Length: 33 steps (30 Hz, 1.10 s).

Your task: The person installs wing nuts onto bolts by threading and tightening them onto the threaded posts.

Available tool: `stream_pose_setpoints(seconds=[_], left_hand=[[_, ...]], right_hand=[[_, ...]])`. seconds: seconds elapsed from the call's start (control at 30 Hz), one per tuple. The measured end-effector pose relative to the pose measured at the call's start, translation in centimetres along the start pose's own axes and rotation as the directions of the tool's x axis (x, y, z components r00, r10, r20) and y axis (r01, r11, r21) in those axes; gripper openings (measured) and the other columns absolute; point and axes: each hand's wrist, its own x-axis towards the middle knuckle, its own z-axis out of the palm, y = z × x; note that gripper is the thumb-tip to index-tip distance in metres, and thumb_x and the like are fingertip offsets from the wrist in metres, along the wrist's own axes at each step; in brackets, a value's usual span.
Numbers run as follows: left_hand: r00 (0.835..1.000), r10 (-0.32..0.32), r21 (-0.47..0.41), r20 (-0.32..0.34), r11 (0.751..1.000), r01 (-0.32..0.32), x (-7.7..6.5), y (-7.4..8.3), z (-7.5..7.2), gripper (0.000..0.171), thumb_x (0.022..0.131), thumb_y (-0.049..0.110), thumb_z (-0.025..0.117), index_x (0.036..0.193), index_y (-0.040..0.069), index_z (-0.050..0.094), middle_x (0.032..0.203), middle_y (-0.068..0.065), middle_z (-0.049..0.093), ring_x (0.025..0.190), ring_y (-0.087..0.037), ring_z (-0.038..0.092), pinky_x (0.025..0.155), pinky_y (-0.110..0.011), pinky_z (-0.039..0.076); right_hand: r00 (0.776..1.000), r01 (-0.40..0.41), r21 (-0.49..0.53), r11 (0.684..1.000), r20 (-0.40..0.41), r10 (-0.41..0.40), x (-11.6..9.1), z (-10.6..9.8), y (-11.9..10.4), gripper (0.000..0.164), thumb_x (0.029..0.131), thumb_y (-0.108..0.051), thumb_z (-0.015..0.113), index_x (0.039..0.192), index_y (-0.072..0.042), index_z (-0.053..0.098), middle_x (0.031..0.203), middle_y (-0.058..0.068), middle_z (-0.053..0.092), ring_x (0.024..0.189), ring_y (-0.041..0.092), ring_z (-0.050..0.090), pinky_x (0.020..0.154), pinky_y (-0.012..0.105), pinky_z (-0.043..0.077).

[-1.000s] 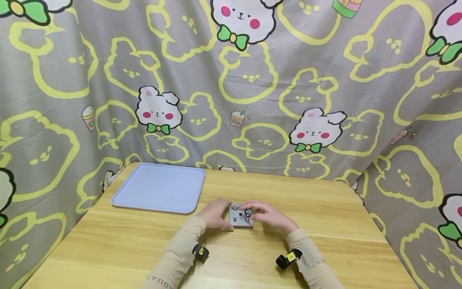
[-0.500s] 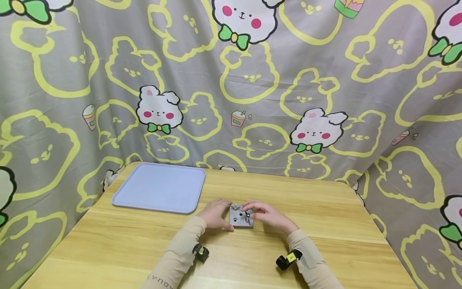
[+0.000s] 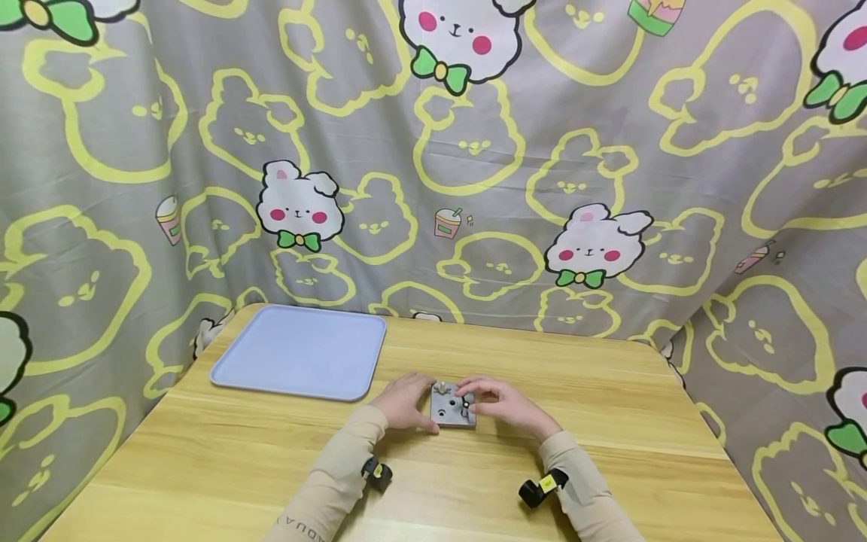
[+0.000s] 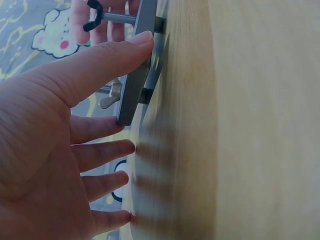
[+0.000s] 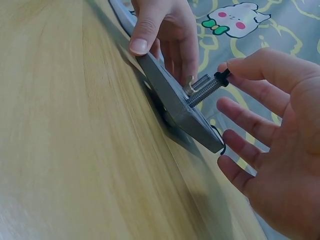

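Curtain [image 3: 379, 143], head view: grey cartoon print, cut off by the frame, behind the wooden worktop [image 3: 609, 391].
Grey plate [image 3: 452, 418], head view: over the worktop between left hand [image 3: 403, 403] and right hand [image 3: 506, 404], edges partly covered.
Left hand, left wrist view: thumb and index gripping the plate, other fingers spread; plate cut off above.
Right hand, right wrist view: thumb and forefinger pinching a black wing nut [image 5: 222, 78], partly hidden; silver wing nut [image 5: 189, 87] hard to make out.
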Motion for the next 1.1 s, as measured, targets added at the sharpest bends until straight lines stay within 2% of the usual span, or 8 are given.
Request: stream_pose_setpoints(seconds=[0.2,0.47,0.67,0.93,1.1], left_hand=[[1.0,-0.003,-0.005,0.003,1.0,0.003,0.0,0.1,0.0,0.093,0.069,0.046,0.083,0.143,0.005,0.044,0.147,-0.014,0.048,0.142,-0.041,0.034,0.118,-0.059,0.025],[1.0,-0.012,-0.002,0.009,1.0,0.012,0.0,0.1,0.0,0.093,0.069,0.046,0.083,0.143,0.006,0.044,0.148,-0.014,0.048,0.143,-0.04,0.033,0.119,-0.058,0.025],[1.0,-0.006,-0.003,0.006,1.0,0.006,0.0,0.1,0.0,0.093,0.07,0.046,0.083,0.143,0.005,0.044,0.148,-0.014,0.048,0.143,-0.041,0.034,0.119,-0.057,0.025],[1.0,-0.003,-0.005,0.003,1.0,0.003,0.0,0.1,-0.1,0.093,0.069,0.046,0.084,0.143,0.005,0.044,0.147,-0.014,0.048,0.142,-0.041,0.034,0.119,-0.058,0.025],[1.0,-0.001,-0.004,-0.001,1.0,0.001,0.0,0.0,0.0,0.093,0.069,0.046,0.084,0.143,0.006,0.044,0.147,-0.014,0.049,0.142,-0.041,0.034,0.119,-0.058,0.025]], right_hand=[[0.999,-0.015,-0.025,1.0,-0.036,0.014,0.0,0.0,0.2,0.03,0.092,-0.022,0.066,0.122,-0.018,0.067,0.141,0.008,0.053,0.13,0.019,0.047,0.105,0.043,0.043],[0.997,-0.028,-0.06,0.998,-0.074,0.024,-0.1,0.2,-0.2,0.03,0.09,-0.02,0.068,0.12,-0.017,0.067,0.139,0.009,0.055,0.13,0.032,0.046,0.104,0.054,0.041],[0.996,-0.018,-0.072,0.997,-0.094,0.011,-0.1,0.4,-0.8,0.031,0.089,-0.013,0.068,0.12,-0.011,0.066,0.139,0.015,0.055,0.13,0.037,0.045,0.102,0.059,0.041],[0.994,-0.003,-0.104,0.995,-0.108,-0.008,-0.2,0.2,-0.6,0.026,0.088,-0.016,0.069,0.114,-0.016,0.067,0.134,0.01,0.059,0.125,0.025,0.049,0.098,0.049,0.045],[0.994,0.01,-0.12,0.993,-0.108,-0.023,-0.2,0.2,-0.8,0.024,0.088,-0.018,0.069,0.112,-0.017,0.067,0.133,0.011,0.059,0.125,0.028,0.049,0.098,0.048,0.044]])
